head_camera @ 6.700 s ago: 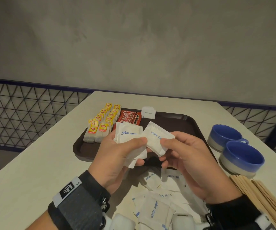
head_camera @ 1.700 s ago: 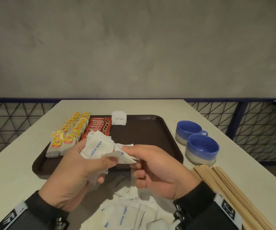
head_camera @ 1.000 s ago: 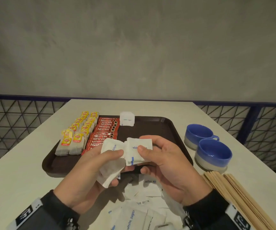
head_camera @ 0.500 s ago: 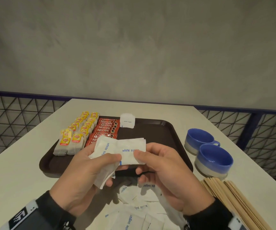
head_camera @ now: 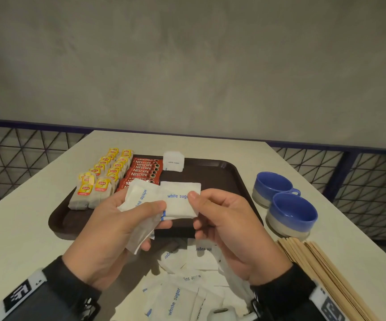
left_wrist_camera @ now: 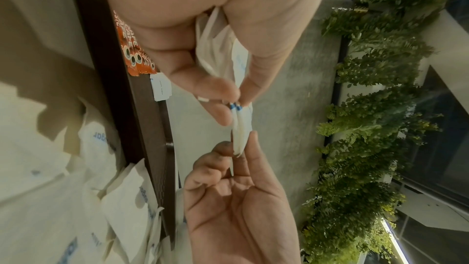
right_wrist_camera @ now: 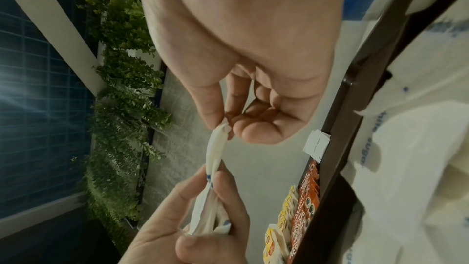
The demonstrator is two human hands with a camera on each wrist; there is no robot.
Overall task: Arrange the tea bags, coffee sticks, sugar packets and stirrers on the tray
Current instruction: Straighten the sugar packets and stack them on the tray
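My left hand (head_camera: 127, 218) grips a bunch of white sugar packets (head_camera: 138, 198) above the near edge of the brown tray (head_camera: 222, 174). My right hand (head_camera: 215, 212) pinches the right end of one sugar packet (head_camera: 179, 205) whose left end sits under my left thumb. The wrist views show that same packet (left_wrist_camera: 240, 125) (right_wrist_camera: 215, 152) edge-on between both hands. On the tray lie two rows of yellow-tagged tea bags (head_camera: 101, 177), a row of red coffee sticks (head_camera: 144, 170) and one sugar packet (head_camera: 174, 161) standing at the back. Loose sugar packets (head_camera: 182, 286) lie on the table below my hands. Wooden stirrers (head_camera: 322, 276) are stacked at the right.
Two blue cups (head_camera: 287, 207) stand right of the tray. The white table (head_camera: 20, 223) is bordered by a dark railing with wire mesh (head_camera: 13, 156) on the left and right. A grey wall rises behind.
The right hand has brought a packet up to the left hand's bunch and turned it flat with its print facing me. The head view has shifted slightly.
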